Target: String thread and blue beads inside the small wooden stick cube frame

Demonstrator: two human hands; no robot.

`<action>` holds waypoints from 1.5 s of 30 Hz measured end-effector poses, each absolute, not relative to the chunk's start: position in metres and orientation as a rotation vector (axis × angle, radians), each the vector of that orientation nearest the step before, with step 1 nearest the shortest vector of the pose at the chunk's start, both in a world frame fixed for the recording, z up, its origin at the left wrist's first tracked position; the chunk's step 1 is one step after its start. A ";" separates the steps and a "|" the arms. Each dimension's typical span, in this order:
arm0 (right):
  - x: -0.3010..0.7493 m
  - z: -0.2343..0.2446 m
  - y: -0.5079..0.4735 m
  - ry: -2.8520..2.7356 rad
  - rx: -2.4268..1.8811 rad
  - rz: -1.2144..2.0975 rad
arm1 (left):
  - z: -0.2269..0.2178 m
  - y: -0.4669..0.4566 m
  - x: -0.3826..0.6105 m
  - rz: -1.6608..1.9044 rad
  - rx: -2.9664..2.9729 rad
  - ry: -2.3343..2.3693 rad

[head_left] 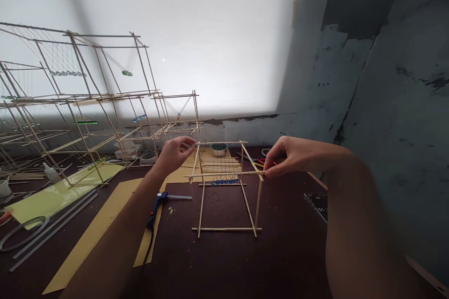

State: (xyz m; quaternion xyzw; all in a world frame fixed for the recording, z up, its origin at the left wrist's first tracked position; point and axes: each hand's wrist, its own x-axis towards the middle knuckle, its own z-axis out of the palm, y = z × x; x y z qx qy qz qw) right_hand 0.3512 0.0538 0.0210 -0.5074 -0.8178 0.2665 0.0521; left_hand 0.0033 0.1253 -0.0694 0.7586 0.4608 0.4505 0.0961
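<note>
In front of me on the dark table stands a box-shaped frame of thin wooden sticks (228,174). A row of several blue beads (224,181) hangs from it on fine threads. My left hand (178,152) is at the frame's far upper left corner, fingers curled and closed at the stick's end; the exact contact is partly hidden. Across from it, my right hand (284,156) pinches the end of the near top stick at the right corner between thumb and finger.
Several larger stick frames with hanging beads (126,73) are stacked at the left. A blue glue gun (154,210) lies left of my frame on yellow card (105,224). Behind the frame are a round tin (219,150) and loose sticks (220,165). A phone (317,203) lies right.
</note>
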 end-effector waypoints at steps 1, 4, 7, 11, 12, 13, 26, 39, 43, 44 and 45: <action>0.351 0.021 0.054 -2.484 -1.540 0.813 | -0.070 0.126 0.003 1.336 2.249 1.368; 0.351 0.021 0.054 -2.472 -1.547 0.836 | -0.072 0.127 0.003 1.337 2.260 1.385; 0.352 0.021 0.056 -2.460 -1.544 0.835 | -0.073 0.127 0.004 1.348 2.272 1.412; 0.355 0.020 0.059 -2.411 -1.479 0.815 | -0.070 0.125 0.003 1.380 2.276 1.445; 0.356 0.019 0.059 -2.378 -1.466 0.812 | -0.069 0.124 0.002 1.386 2.276 1.454; 0.357 0.019 0.060 -2.333 -1.463 0.806 | -0.067 0.124 0.001 1.392 2.276 1.463; 0.366 -0.006 0.095 -1.859 -1.485 0.560 | -0.026 0.079 -0.001 1.290 2.552 1.556; 0.358 -0.041 0.133 -1.841 -1.389 0.825 | 0.002 0.027 -0.002 0.297 2.516 1.406; 0.360 -0.040 0.135 -1.828 -1.402 0.783 | 0.009 -0.004 0.008 0.426 2.636 1.424; 0.360 -0.039 0.134 -1.821 -1.407 0.772 | 0.008 -0.017 0.011 0.466 2.682 1.388; 0.361 -0.038 0.133 -1.815 -1.413 0.763 | 0.006 -0.031 0.013 0.557 2.716 1.326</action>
